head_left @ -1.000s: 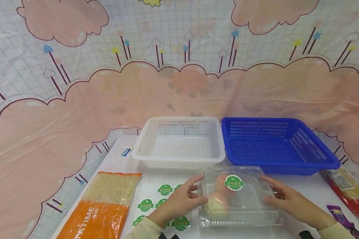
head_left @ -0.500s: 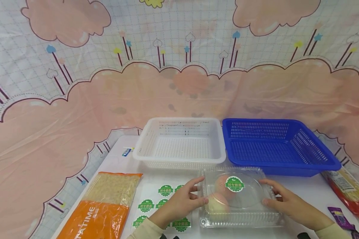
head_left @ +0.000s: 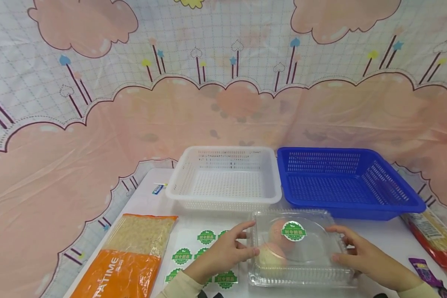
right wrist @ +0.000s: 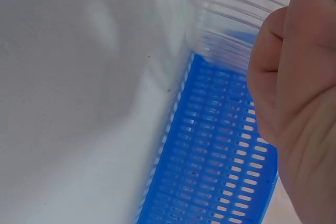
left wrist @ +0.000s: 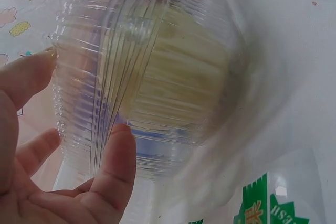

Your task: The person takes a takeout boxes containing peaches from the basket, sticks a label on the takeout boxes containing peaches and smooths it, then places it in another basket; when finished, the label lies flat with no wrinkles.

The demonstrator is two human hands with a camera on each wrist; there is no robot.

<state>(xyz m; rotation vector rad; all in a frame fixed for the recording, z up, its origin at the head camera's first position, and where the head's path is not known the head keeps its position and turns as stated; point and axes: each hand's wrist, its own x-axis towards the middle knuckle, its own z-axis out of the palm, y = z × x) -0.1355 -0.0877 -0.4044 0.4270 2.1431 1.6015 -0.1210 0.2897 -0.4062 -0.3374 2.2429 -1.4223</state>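
A clear plastic clamshell box (head_left: 316,252) with its lid down stands on the white table. Two peach-like fruits (head_left: 271,257), pinkish and pale yellow, show inside at its left. On the lid is a round green sticker (head_left: 293,231). My left hand (head_left: 223,251) touches the box's left side with thumb and fingertips spread apart, as the left wrist view also shows. From the opposite side, my right hand (head_left: 370,257) rests its thumb and forefinger on the right edge. Its fingertips are out of sight in the right wrist view.
A white basket (head_left: 223,200) and a blue basket (head_left: 352,211) stand behind the box. Several green stickers (head_left: 181,256) lie on a sheet at left, near an orange bag (head_left: 124,269). On the right are a red-and-yellow packet (head_left: 433,236) and a purple wrapper (head_left: 422,269).
The box sits slightly lower in the head view than a second ago. My right hand has shifted slightly to the right along with its edge, and my left hand stays at the left side.
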